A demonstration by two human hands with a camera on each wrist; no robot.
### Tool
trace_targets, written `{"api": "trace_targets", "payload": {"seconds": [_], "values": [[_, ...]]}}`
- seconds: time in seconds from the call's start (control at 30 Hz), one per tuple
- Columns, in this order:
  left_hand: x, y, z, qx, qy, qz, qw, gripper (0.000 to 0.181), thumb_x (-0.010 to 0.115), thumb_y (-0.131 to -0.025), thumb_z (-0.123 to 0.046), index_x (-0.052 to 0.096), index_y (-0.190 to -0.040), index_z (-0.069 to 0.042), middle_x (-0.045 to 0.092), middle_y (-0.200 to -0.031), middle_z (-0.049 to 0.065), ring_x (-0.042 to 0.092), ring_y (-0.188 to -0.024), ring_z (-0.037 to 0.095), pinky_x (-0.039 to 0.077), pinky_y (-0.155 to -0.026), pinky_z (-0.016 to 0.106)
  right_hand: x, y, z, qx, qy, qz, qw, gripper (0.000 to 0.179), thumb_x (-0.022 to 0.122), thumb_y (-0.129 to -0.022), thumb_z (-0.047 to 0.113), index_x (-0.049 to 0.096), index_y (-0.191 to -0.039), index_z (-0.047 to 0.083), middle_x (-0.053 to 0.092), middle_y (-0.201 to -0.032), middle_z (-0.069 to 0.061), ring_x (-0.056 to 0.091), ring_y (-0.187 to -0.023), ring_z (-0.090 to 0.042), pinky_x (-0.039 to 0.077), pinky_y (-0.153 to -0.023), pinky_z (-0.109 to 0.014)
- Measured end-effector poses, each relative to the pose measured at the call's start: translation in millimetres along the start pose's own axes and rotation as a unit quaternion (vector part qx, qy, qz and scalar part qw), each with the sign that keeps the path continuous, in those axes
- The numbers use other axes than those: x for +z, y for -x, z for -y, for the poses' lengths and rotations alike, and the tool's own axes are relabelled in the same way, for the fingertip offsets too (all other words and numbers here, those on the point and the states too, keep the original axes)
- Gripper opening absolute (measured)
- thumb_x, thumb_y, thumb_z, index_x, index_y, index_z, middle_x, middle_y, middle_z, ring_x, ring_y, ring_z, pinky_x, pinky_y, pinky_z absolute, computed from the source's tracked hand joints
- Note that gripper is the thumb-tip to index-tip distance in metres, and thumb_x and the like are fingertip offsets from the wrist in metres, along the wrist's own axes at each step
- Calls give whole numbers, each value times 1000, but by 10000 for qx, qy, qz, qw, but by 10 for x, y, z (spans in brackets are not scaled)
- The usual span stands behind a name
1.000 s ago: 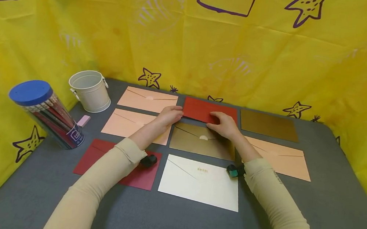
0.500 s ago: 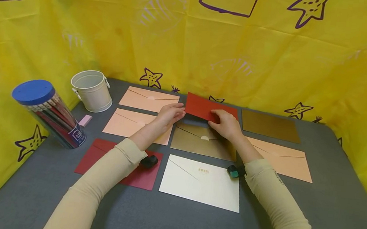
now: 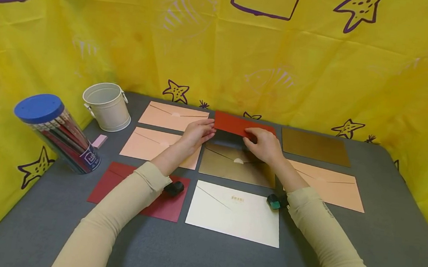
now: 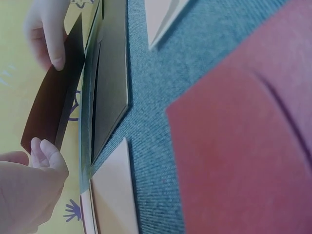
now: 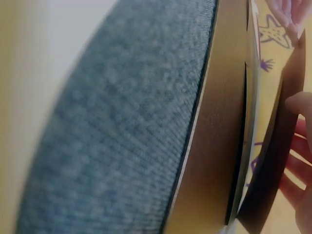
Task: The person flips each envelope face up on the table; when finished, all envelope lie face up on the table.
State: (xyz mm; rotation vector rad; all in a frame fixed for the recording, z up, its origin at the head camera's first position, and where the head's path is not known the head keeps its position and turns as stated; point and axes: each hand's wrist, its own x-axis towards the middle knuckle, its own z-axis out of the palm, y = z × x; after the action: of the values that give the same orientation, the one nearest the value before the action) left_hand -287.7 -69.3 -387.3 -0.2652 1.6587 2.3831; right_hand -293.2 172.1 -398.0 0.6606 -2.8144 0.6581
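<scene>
A red envelope [image 3: 234,123] is raised off the table at the back middle, its near edge tilted up. My right hand [image 3: 265,146] pinches that near edge right of its middle, thumb and fingers on opposite faces. My left hand [image 3: 198,134] is at the envelope's left corner, its fingers loosely bent; whether they touch it is hard to tell. In the left wrist view the envelope [image 4: 56,97] looks dark and slightly bowed between both hands. Just in front lies a gold envelope [image 3: 230,169] with its flap side up.
Around it lie pink envelopes [image 3: 173,117], a dark red envelope [image 3: 164,204], a white envelope [image 3: 232,221] and a brownish-gold envelope [image 3: 313,147]. A white bucket [image 3: 109,108], a pink eraser [image 3: 99,140] and a blue-lidded pencil tube [image 3: 63,136] stand at left. Yellow cloth hangs behind.
The red envelope has risen from the table, its left end first and then its near edge, which now tilts higher. The left hand has barely moved.
</scene>
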Motion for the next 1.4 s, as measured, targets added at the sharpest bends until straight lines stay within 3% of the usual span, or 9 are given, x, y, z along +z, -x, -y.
{"api": "trace_targets", "payload": {"seconds": [0.13, 0.27, 0.4, 0.57, 0.7, 0.87, 1.17, 1.3, 1.4], "values": [[-4, 2, 12, 23, -40, -13, 10000, 38, 48, -100, 0, 50, -138, 4, 57, -111, 11, 59, -95, 19, 45, -101, 32, -12, 7, 0, -89, 4, -188, 9998, 36, 64, -93, 27, 67, -125, 9, 65, -125, -10, 59, -113, -33, 48, -94, -50], [-6, 12, 11, 48, -60, 10, 10000, 37, 48, -100, -1, 51, -137, 4, 59, -110, 10, 59, -93, 18, 45, -101, 33, -30, 21, 3, -125, -8, -460, 9989, 31, 65, -93, 22, 70, -121, 10, 67, -121, -10, 61, -110, -32, 50, -89, -50], [-9, 33, 8, 80, -98, 47, 9999, 37, 48, -101, -1, 51, -137, 4, 59, -120, 17, 59, -97, 20, 44, -102, 33, -54, 28, 15, -89, -141, -690, 9975, 26, 68, -93, 17, 72, -118, 10, 69, -118, -11, 62, -108, -33, 50, -89, -49], [-16, 42, 5, 276, -167, 41, 9995, 47, 48, -98, 5, 41, -144, 4, 46, -141, 24, 56, -104, 23, 43, -104, 36, -92, 37, 29, -130, -434, -876, 9951, 24, 69, -92, 13, 73, -115, 9, 70, -114, -12, 60, -109, -31, 48, -94, -48], [-34, 21, -8, 500, -682, -10, 9964, 56, 52, -96, 5, 34, -149, 0, 39, -147, 19, 52, -117, 26, 43, -104, 38, -105, 41, 23, -421, -728, -1066, 9907, 21, 69, -91, 9, 73, -112, 6, 71, -109, -12, 61, -105, -30, 48, -93, -47], [-66, 4, -45, 724, -1181, 148, 9902, 49, 55, -96, -1, 46, -144, -7, 40, -149, 14, 48, -127, 29, 42, -105, 42, -126, 42, 29, -770, -1140, -1300, 9819, 18, 69, -90, 5, 74, -107, 4, 72, -104, -11, 62, -100, -28, 49, -91, -46], [-91, 4, -105, 1047, -666, 295, 9918, 29, 62, -95, -7, 62, -124, -4, 63, -114, 3, 60, -106, 18, 39, -107, 46, -195, 44, 91, -769, -1511, -1942, 9662, 17, 71, -89, 9, 74, -105, 3, 71, -100, -11, 61, -96, -25, 55, -77, -40], [-90, 11, -138, 1374, -477, 417, 9885, 21, 64, -94, -6, 65, -115, -10, 65, -105, -2, 61, -99, 15, 39, -107, 47, -238, 52, 133, -458, -1798, -2057, 9609, 19, 72, -90, 12, 74, -106, 3, 70, -101, -11, 62, -95, -22, 55, -75, -30], [-72, 34, -154, 1563, -528, 503, 9850, 16, 65, -94, -9, 66, -108, -14, 66, -103, -4, 61, -101, 16, 41, -104, 43, -262, 64, 179, -56, -2330, -2010, 9515, 22, 71, -91, 17, 73, -108, 4, 69, -102, -10, 62, -91, -19, 53, -72, -21]]}}
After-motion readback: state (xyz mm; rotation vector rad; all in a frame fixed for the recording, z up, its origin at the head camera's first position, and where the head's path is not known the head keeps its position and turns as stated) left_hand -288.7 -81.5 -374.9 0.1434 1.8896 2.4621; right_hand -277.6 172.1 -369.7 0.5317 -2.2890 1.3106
